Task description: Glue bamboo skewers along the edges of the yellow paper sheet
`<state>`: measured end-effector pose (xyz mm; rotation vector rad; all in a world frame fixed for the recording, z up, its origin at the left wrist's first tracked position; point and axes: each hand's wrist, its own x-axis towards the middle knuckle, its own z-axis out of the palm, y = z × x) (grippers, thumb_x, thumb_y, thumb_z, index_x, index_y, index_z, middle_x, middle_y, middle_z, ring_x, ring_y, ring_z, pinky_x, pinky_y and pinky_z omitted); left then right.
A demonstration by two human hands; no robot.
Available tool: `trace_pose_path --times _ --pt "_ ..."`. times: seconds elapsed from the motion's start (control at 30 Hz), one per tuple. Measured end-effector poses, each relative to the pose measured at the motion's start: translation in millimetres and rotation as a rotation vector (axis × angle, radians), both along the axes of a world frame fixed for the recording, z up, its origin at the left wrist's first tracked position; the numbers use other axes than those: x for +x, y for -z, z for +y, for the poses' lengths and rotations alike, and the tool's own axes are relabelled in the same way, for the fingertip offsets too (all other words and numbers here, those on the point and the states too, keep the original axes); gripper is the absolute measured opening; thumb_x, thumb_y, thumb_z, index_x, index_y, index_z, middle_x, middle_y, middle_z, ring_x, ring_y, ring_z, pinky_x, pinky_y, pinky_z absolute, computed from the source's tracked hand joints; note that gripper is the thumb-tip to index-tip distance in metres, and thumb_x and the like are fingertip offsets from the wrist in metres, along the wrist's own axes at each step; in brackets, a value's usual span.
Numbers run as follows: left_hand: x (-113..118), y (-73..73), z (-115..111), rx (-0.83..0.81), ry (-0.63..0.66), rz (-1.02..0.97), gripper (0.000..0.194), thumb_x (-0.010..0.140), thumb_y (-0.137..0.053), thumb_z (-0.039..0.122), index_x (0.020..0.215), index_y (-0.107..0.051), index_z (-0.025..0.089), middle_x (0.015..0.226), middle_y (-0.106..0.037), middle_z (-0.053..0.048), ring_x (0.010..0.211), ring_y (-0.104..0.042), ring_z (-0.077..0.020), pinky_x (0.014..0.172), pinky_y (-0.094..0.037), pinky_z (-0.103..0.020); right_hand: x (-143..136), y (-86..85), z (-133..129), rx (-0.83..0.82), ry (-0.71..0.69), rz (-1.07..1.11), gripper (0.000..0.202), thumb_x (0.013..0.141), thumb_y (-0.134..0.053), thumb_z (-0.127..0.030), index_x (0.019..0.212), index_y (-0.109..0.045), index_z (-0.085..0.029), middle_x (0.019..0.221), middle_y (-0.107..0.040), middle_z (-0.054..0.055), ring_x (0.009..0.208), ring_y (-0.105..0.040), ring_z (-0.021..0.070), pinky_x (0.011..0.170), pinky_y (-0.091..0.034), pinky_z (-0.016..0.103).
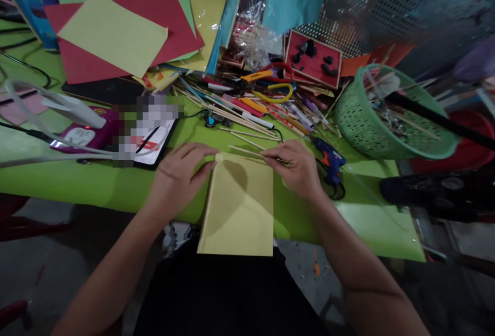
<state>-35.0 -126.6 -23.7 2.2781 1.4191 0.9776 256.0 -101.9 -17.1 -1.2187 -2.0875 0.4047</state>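
A pale yellow sheet of card [240,207] lies at the table's front edge, its lower part reaching out past it. Along its left side runs a thin wooden strip [210,197]. My left hand [180,179] is closed at the card's top left corner, thumb and fingers pinching there. My right hand [296,167], just past the top right corner, pinches a thin wooden stick [247,151] that points left above the card's top edge. Beside my right hand rests a blue and orange hot glue gun [330,160]. Several loose sticks [249,135] lie just beyond the card.
Scissors [274,92], pens and sticks are heaped behind. Coloured paper sheets [116,32] are stacked at the back left, near a phone [154,143] and a purple power box [87,132] with cables. A green basket [386,114] stands right, on the green table [108,181].
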Motion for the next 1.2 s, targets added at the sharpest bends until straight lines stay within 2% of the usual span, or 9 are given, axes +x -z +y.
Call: trace_pose_path --times 0.1,0.2,0.37,0.63,0.93,1.1,1.2 --pt "-4 9.3 -23 -0.008 0.077 0.062 0.026 0.104 -0.055 0.024 0.125 -0.069 0.021 0.128 -0.076 -0.007 0.116 -0.071 -0.0228 0.101 -0.054 -0.041 -3 5.5 1 -0.036 -0.026 -0.018 0.015 0.097 -0.069 -0.021 0.099 -0.083 -0.028 0.083 -0.071 0.003 0.083 -0.065 0.0210 0.076 -0.048 0.036" --pt "-3 15.1 -30 -0.004 0.113 0.125 0.029 0.104 -0.057 0.025 0.130 -0.068 0.022 0.135 -0.074 -0.005 0.120 -0.070 -0.0235 0.102 -0.053 -0.044 -7 8.7 3 -0.045 -0.043 -0.053 0.015 0.097 -0.069 -0.021 0.099 -0.083 -0.027 0.084 -0.071 0.004 0.084 -0.064 0.0214 0.077 -0.047 0.037" --pt "-1 18.5 -29 -0.038 0.124 0.167 0.031 0.104 -0.055 0.026 0.133 -0.067 0.022 0.137 -0.073 -0.006 0.123 -0.069 -0.0246 0.102 -0.053 -0.047 -11 10.8 5 -0.073 -0.038 -0.084 0.017 0.099 -0.067 -0.024 0.101 -0.083 -0.029 0.084 -0.071 0.004 0.084 -0.063 0.0222 0.078 -0.048 0.039" --pt "-2 16.0 -29 -0.065 0.129 0.172 0.032 0.104 -0.055 0.026 0.135 -0.065 0.024 0.138 -0.073 -0.006 0.125 -0.068 -0.0248 0.103 -0.052 -0.046 -14 9.1 4 -0.133 -0.032 -0.071 0.018 0.099 -0.066 -0.024 0.102 -0.083 -0.030 0.086 -0.072 0.005 0.086 -0.065 0.0228 0.077 -0.049 0.037" --pt "-2 16.3 -29 -0.055 0.124 0.179 0.032 0.103 -0.057 0.024 0.133 -0.066 0.023 0.136 -0.073 -0.005 0.122 -0.069 -0.0243 0.100 -0.052 -0.046 -15 11.1 6 -0.107 -0.042 -0.115 0.019 0.099 -0.066 -0.023 0.103 -0.083 -0.030 0.086 -0.072 0.004 0.086 -0.064 0.0224 0.077 -0.048 0.037" --pt "-3 12.0 -27 -0.058 0.137 0.169 0.032 0.103 -0.057 0.027 0.134 -0.067 0.023 0.134 -0.075 -0.006 0.118 -0.072 -0.0257 0.098 -0.054 -0.047 -15 12.9 7 -0.098 -0.042 -0.143 0.019 0.100 -0.066 -0.025 0.104 -0.083 -0.030 0.087 -0.072 0.005 0.085 -0.064 0.0224 0.078 -0.047 0.037" --pt "-3 9.6 -24 -0.045 0.148 0.180 0.035 0.104 -0.056 0.028 0.137 -0.064 0.023 0.139 -0.072 -0.006 0.120 -0.070 -0.0266 0.100 -0.054 -0.048 -14 14.4 7 -0.090 -0.054 -0.174 0.022 0.101 -0.063 -0.024 0.107 -0.083 -0.030 0.089 -0.073 0.006 0.086 -0.064 0.0225 0.078 -0.047 0.038"
